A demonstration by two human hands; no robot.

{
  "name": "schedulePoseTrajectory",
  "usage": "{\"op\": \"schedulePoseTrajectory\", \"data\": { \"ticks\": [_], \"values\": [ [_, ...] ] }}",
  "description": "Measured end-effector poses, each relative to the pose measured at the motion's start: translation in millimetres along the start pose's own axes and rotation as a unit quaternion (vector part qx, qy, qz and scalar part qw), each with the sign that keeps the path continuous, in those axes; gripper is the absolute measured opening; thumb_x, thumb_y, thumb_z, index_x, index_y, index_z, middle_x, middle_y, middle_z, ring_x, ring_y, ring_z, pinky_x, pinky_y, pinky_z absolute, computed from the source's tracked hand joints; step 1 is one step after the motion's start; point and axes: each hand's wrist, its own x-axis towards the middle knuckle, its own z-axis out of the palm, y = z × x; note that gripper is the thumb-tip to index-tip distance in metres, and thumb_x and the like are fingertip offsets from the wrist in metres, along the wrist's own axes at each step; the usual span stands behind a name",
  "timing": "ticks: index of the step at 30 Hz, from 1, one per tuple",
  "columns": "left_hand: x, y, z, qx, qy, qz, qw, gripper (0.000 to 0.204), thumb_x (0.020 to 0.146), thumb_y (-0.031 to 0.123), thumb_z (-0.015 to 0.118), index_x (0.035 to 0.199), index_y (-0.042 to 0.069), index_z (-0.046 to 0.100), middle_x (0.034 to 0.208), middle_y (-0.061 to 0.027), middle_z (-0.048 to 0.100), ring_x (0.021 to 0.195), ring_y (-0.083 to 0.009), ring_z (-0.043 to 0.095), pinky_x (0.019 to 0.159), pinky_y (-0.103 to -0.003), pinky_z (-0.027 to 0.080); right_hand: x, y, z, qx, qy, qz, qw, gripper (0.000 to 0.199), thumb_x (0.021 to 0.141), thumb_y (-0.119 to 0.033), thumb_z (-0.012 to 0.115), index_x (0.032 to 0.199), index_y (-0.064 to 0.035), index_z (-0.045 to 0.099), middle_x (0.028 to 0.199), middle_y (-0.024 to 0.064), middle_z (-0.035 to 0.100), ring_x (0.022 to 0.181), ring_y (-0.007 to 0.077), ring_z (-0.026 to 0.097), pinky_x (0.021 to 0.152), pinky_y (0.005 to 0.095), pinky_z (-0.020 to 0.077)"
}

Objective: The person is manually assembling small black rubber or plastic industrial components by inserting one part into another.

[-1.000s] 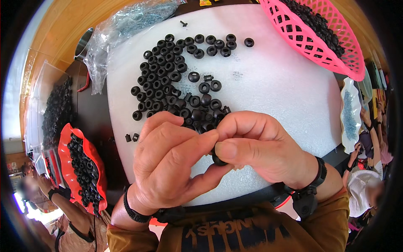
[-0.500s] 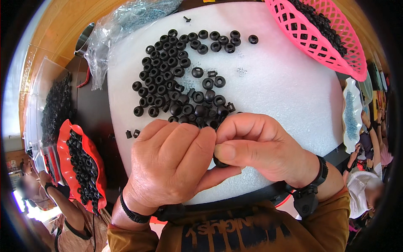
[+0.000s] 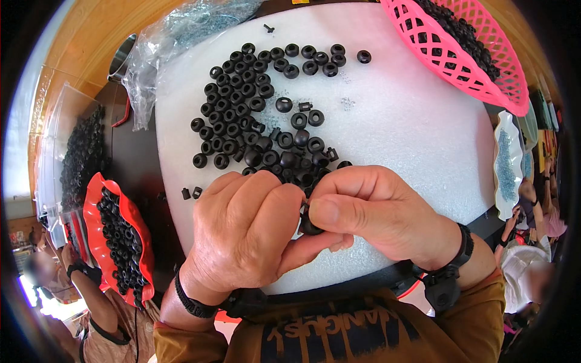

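Observation:
Close to my body, my two hands meet over the near edge of the white foam sheet (image 3: 423,139). Between thumb and fingers, my right hand (image 3: 384,212) pinches a small round black plastic part (image 3: 310,225), partly covered by the fingers. My left hand (image 3: 245,227) is closed against it with curled fingers, and what lies inside its grip is hidden. Just beyond my hands, a pile of hollow black beads (image 3: 233,115) spreads over the foam. A few small square black pieces (image 3: 186,193) lie among and beside them.
At left stand a red wavy tray (image 3: 147,242) of black rings and a clear bin (image 3: 51,145) of black parts. A plastic bag (image 3: 151,66) lies far left, a pink basket (image 3: 417,48) far right, a white scalloped dish (image 3: 501,202) right. Other people sit at both sides.
My hands have shifted slightly against each other, and a small gap shows between them. The black part sits a little higher and nearer my left hand. The bead pile looks unchanged.

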Motion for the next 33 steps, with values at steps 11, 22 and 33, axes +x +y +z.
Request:
{"op": "schedulePoseTrajectory", "data": {
  "ticks": [11,22,33],
  "values": [
    [-3.4,7.7,-2.6,0.015,-0.019,-0.023,0.999,0.050,0.080,0.050,0.066,0.078,0.001,0.056,0.069,-0.0094,0.053,0.056,-0.0282,0.052,0.049,-0.037,0.041,0.1,5.7,5.0,0.062,0.003,-0.040,0.997,0.028,0.094,-0.031,0.060,0.079,-0.0076,0.060,0.069,-0.0053,0.051,0.064,0.0026,0.042,0.055,0.0193,0.0335],
    [-4.2,15.2,0.4,0.077,0.028,-0.010,0.997,0.044,0.079,0.044,0.069,0.080,0.002,0.056,0.070,-0.0094,0.055,0.057,-0.0279,0.053,0.050,-0.037,0.042,1.5,10.4,5.4,0.056,0.011,-0.068,0.996,0.026,0.095,-0.028,0.060,0.080,-0.0074,0.059,0.069,-0.0064,0.051,0.063,0.0013,0.040,0.054,0.0190,0.0316],
    [1.2,5.8,1.5,-0.019,0.011,0.005,1.000,0.045,0.067,0.040,0.079,0.078,0.003,0.055,0.062,-0.0043,0.044,0.046,-0.0199,0.043,0.040,-0.031,0.033,-0.5,7.1,8.5,0.111,0.027,-0.053,0.992,0.028,0.094,-0.032,0.061,0.081,-0.0067,0.060,0.073,-0.0046,0.054,0.066,0.0007,0.045,0.055,0.0168,0.0343]
  ]
}}
